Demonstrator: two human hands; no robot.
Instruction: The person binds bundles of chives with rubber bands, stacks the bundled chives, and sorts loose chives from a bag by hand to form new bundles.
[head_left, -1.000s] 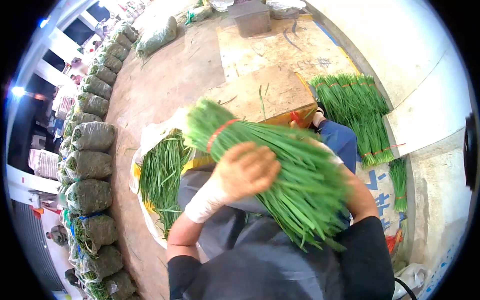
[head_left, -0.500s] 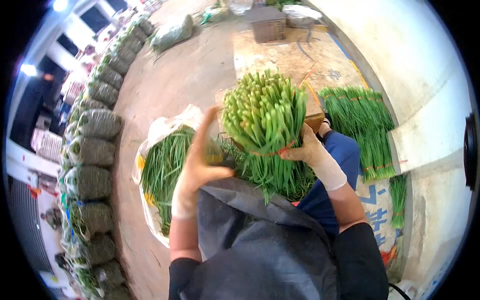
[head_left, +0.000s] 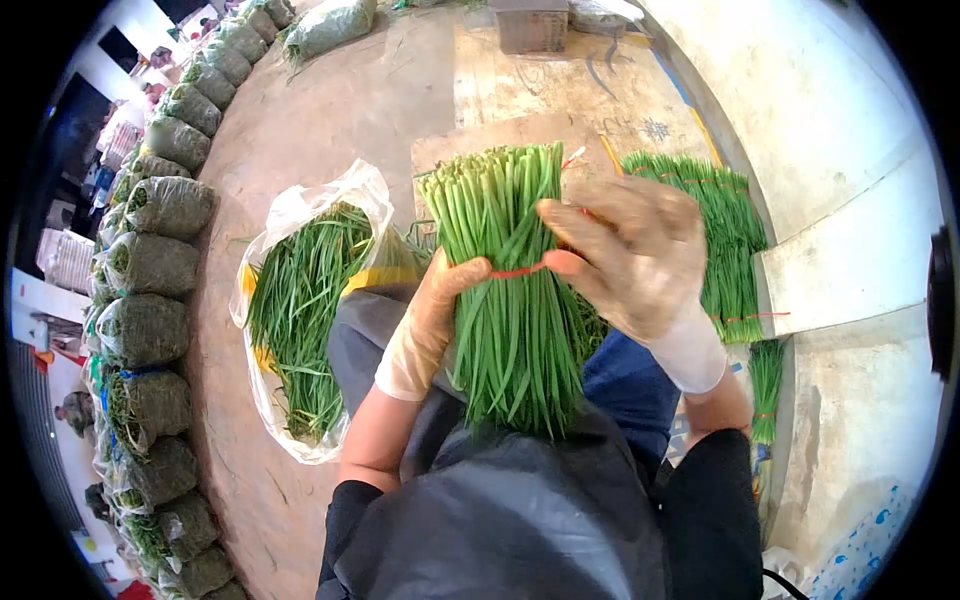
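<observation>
Pointing its pale cut ends (head_left: 505, 168) far and its leaf tips (head_left: 510, 412) near, the green bundle (head_left: 515, 335) sat before the dark apron (head_left: 500, 515), long axis running far to near. The left hand (head_left: 428, 318) clamped its left side; the right hand (head_left: 645, 255) met the red band (head_left: 516, 272) at right, its grip too blurred to tell.

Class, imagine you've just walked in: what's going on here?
The left hand grips a bundle of green stalks, pale ends pointing away. The right hand is at the red band across it. An open bag of loose leaves is on the left; more banded bundles lie to the right.
</observation>
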